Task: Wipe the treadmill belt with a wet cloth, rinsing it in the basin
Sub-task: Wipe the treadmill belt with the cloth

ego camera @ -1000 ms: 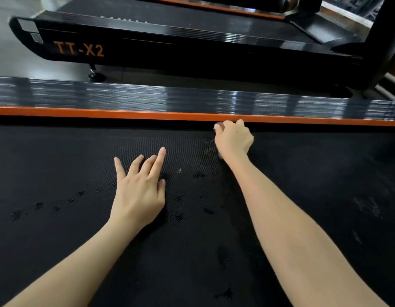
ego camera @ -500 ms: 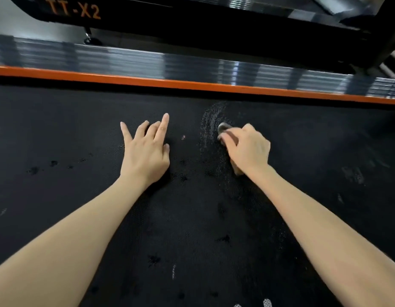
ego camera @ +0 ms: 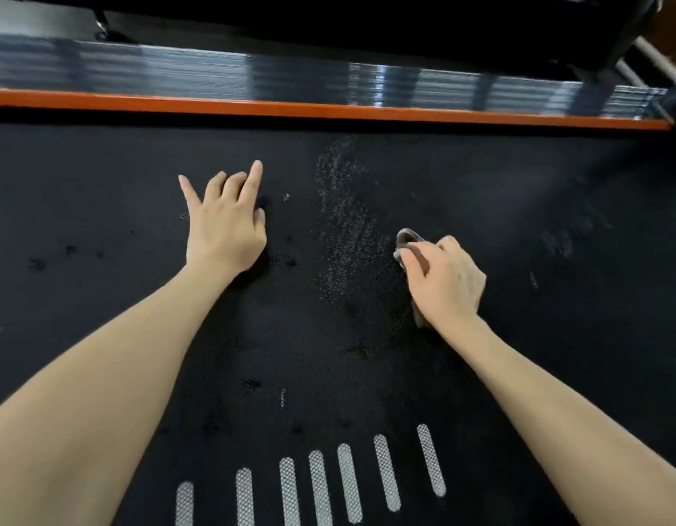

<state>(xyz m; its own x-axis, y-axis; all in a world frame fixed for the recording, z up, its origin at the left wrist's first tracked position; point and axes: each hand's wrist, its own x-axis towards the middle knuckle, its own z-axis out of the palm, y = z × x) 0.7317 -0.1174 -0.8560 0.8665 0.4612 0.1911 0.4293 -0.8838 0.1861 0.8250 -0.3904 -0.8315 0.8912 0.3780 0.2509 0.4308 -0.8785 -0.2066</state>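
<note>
Wiping mid-belt, a right hand [ego camera: 446, 282] grips a bunched grey cloth [ego camera: 406, 239] against the belt [ego camera: 101, 191], beside a wet streak [ego camera: 344, 222] reaching toward the far edge. The left hand [ego camera: 224, 225] braces flat, fingers straight. Firm, overlapping strokes would serve best.

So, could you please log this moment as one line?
step: wiping belt | right hand: grips cloth on belt | left hand: flat on belt | basin: not in view
</note>
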